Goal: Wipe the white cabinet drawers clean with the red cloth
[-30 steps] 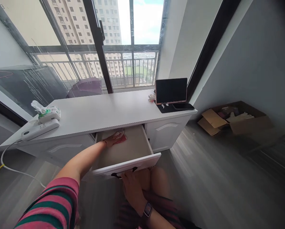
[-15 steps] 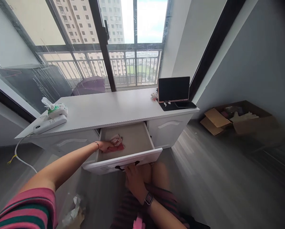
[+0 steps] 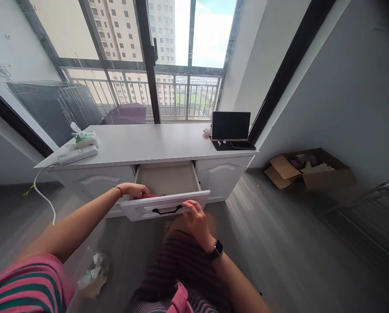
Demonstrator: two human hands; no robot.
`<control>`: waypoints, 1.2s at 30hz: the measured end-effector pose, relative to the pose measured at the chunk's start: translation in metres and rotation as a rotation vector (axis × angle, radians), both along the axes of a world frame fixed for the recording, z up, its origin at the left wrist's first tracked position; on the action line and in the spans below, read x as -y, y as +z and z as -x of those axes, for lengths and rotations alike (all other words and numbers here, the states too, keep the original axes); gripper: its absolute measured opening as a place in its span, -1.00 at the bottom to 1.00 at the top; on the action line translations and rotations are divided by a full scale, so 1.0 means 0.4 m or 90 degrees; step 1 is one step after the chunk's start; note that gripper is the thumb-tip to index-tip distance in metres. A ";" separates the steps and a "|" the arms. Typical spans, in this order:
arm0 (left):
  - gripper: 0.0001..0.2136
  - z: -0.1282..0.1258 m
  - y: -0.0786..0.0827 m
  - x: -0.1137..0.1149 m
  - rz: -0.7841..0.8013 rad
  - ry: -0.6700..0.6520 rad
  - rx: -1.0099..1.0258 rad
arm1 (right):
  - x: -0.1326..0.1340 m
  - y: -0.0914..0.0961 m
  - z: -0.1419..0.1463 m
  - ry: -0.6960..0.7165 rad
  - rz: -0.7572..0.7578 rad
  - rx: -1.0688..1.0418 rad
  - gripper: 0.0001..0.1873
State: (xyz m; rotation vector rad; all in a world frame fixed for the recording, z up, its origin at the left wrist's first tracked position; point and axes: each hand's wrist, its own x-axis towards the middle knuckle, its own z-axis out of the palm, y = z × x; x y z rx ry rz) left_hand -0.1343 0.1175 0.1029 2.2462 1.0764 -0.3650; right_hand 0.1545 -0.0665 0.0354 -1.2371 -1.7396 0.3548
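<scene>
A white drawer (image 3: 161,208) stands pulled out from the white cabinet, with a dark curved handle (image 3: 167,211) on its front. My left hand (image 3: 137,190) reaches into the front left of the drawer, fingers bent down on a flat red and pink item (image 3: 151,195). The drawer front hides most of that item, and its kind is unclear. At the right end of the drawer front is my right hand (image 3: 196,219), fingers apart and off the handle, with nothing in it. Its fingertips are by the front panel's upper edge.
On the cabinet top (image 3: 155,141) are a power strip (image 3: 78,154) and a tissue pack (image 3: 86,140) at left, and a tablet (image 3: 231,126) with a phone (image 3: 242,145) at right. An open cardboard box (image 3: 324,178) and a plastic bag (image 3: 94,276) lie on the floor.
My left hand and the red item have shifted toward the drawer's front. My right hand has left the handle and moved up and right. The view has tilted slightly.
</scene>
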 end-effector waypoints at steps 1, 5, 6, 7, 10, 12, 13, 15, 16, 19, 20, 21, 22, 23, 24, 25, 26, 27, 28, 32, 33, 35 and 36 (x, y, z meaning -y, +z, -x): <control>-0.47 0.017 0.025 0.015 0.059 0.023 0.024 | -0.004 0.010 -0.034 -0.051 -0.016 0.007 -0.66; -0.36 0.113 0.102 0.130 0.042 0.235 0.235 | -0.057 0.005 -0.144 -0.189 -0.032 0.039 -0.60; -0.38 0.138 0.108 0.171 -0.030 0.308 0.293 | -0.075 -0.004 -0.160 -0.186 -0.021 0.030 -0.58; -0.42 0.161 0.106 0.217 -0.106 0.385 0.348 | -0.092 -0.014 -0.171 -0.168 -0.001 0.011 -0.57; -0.50 0.200 0.050 0.365 -0.265 0.615 0.518 | -0.128 -0.045 -0.179 -0.100 0.066 -0.089 -0.54; -0.48 0.190 -0.017 0.459 -0.362 0.770 0.540 | -0.135 -0.063 -0.172 -0.099 0.085 -0.147 -0.54; -0.47 0.173 -0.055 0.498 -0.398 0.826 0.499 | -0.136 -0.070 -0.168 -0.106 0.085 -0.167 -0.54; -0.45 0.123 -0.128 0.552 -0.529 0.852 0.431 | -0.134 -0.080 -0.161 -0.111 0.083 -0.193 -0.55; -0.43 0.093 -0.161 0.564 -0.596 0.811 0.410 | -0.133 -0.082 -0.158 -0.112 0.085 -0.204 -0.55; -0.43 0.000 -0.234 0.543 -0.673 0.702 0.344 | -0.131 -0.080 -0.158 -0.116 0.092 -0.219 -0.56; -0.42 -0.030 -0.249 0.521 -0.661 0.684 0.333 | -0.130 -0.077 -0.160 -0.118 0.092 -0.216 -0.57; -0.41 -0.060 -0.261 0.497 -0.636 0.660 0.324 | -0.130 -0.074 -0.162 -0.119 0.091 -0.210 -0.57; -0.40 -0.089 -0.270 0.472 -0.618 0.639 0.317 | -0.130 -0.071 -0.165 -0.117 0.090 -0.203 -0.57; -0.39 -0.118 -0.276 0.449 -0.615 0.628 0.311 | -0.130 -0.068 -0.167 -0.112 0.089 -0.195 -0.57; -0.37 -0.148 -0.282 0.430 -0.620 0.620 0.307 | -0.130 -0.066 -0.169 -0.108 0.089 -0.189 -0.57; -0.34 -0.179 -0.287 0.416 -0.631 0.613 0.305 | -0.129 -0.064 -0.169 -0.104 0.091 -0.185 -0.57; -0.31 -0.209 -0.293 0.407 -0.643 0.598 0.300 | -0.129 -0.062 -0.169 -0.101 0.093 -0.184 -0.57; -0.27 -0.239 -0.300 0.402 -0.652 0.568 0.289 | -0.129 -0.061 -0.169 -0.102 0.097 -0.187 -0.56; -0.22 -0.270 -0.307 0.401 -0.655 0.521 0.271 | -0.128 -0.060 -0.167 -0.105 0.101 -0.193 -0.56; -0.14 -0.385 -0.334 0.402 -0.635 0.263 0.181 | -0.128 -0.057 -0.166 -0.113 0.127 -0.243 -0.51; -0.16 -0.413 -0.339 0.399 -0.611 0.205 0.165 | -0.129 -0.057 -0.168 -0.110 0.138 -0.258 -0.49; -0.22 -0.468 -0.347 0.388 -0.544 0.107 0.140 | -0.132 -0.056 -0.177 -0.094 0.156 -0.282 -0.47; -0.26 -0.493 -0.350 0.381 -0.507 0.069 0.126 | -0.133 -0.055 -0.182 -0.079 0.161 -0.290 -0.46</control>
